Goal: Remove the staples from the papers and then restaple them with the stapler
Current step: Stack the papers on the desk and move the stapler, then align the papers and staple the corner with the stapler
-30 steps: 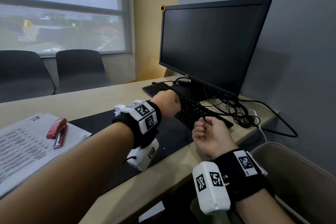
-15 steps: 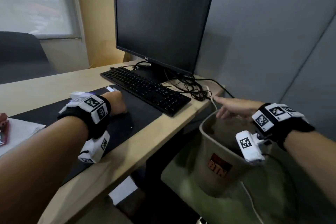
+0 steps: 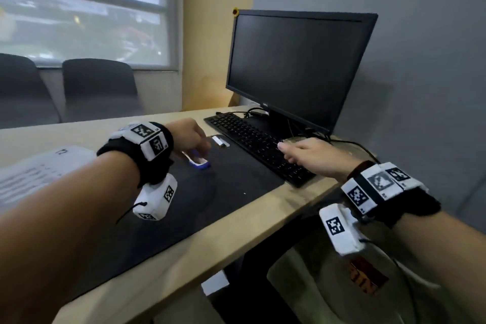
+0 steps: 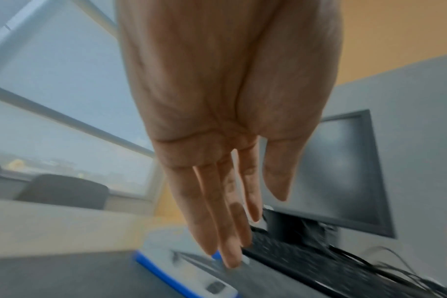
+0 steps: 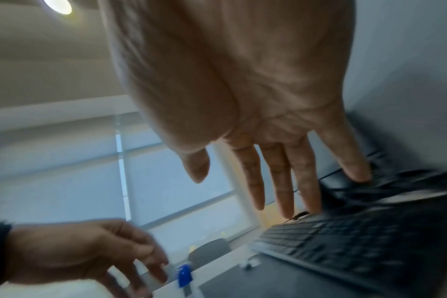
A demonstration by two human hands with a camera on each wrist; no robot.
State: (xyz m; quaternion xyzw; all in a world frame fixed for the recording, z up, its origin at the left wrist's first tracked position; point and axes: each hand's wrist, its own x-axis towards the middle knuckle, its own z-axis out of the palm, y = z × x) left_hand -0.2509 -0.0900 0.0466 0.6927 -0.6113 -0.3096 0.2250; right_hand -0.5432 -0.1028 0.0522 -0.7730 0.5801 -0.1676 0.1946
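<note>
The left hand [image 3: 188,134] hung over the black desk mat [image 3: 236,184], fingers [image 4: 217,221] stretched long and loose, holding nothing, tips just above a small blue-and-white stapler [image 3: 198,162] lying flat on the mat; whether they touched it could not be told through the blur. The right hand [image 3: 310,155] was out over the near end of the black keyboard [image 3: 252,139], fingers spread and straight, palm down, gripping nothing. Between the two hands the mat lay bare and dark, a good open stretch running back to the desk's [image 3: 184,258] front edge. A little silver piece [image 3: 220,141], too small to name, sat at the mat's far corner just beside the keyboard's left edge. The papers [image 3: 34,173] were way off at the left of the desk, printed side up, well apart from both hands and cut by the frame edge. Behind the keyboard stood the dark monitor [image 3: 297,66], cables [image 3: 352,144] tangled at its foot by the desk's right corner. Below that corner, under the right wrist, a beige bin [image 3: 328,289] with red lettering sat beside the desk. Two grey chairs [image 3: 97,87] lined the window [image 3: 79,8] side.
</note>
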